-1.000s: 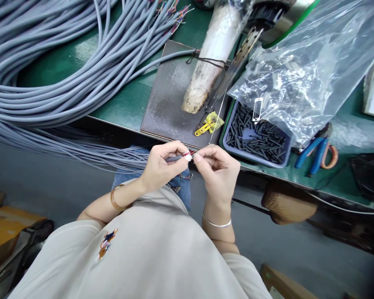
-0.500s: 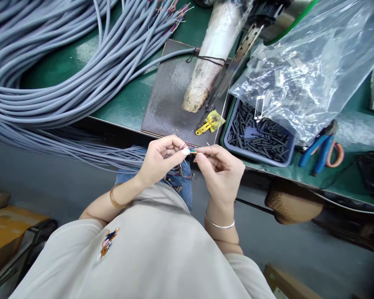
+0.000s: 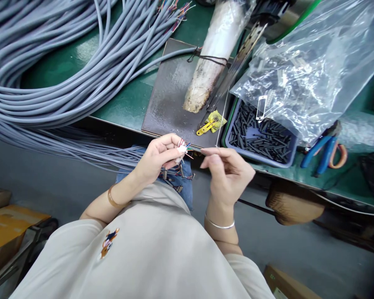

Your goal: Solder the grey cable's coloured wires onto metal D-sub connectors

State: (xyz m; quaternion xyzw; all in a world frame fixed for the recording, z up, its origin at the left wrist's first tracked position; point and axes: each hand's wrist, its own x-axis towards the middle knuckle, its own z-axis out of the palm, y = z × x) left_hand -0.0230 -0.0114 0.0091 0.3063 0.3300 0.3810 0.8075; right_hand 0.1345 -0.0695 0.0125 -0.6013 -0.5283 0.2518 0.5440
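My left hand (image 3: 160, 158) is closed, its thumb and fingertips pinching thin coloured wires (image 3: 189, 156) that fan out past the white-covered thumb tip. Red, blue, green and orange-brown strands show; where they run inside the grip is hidden. My right hand (image 3: 229, 172) is just to the right, its index finger stretched toward the wire ends and its thumb apart from it. Its other fingers curl in, and I see nothing held there. Below the left hand, several small connectors on wires (image 3: 178, 176) lie over my lap.
Grey cables (image 3: 65, 104) cover the bench's left. A dark board (image 3: 168, 91) carries a yellow clip (image 3: 206, 127) beneath a wrapped white cylinder (image 3: 202, 79). On the right are a bin of black tubes (image 3: 291, 160), a plastic bag of metal parts (image 3: 299, 79) and blue-handled pliers (image 3: 326, 153).
My right hand has drawn back to the right, off the wires, and its thumb and index finger have parted. The wires now spread more widely from my left hand, which has barely moved.
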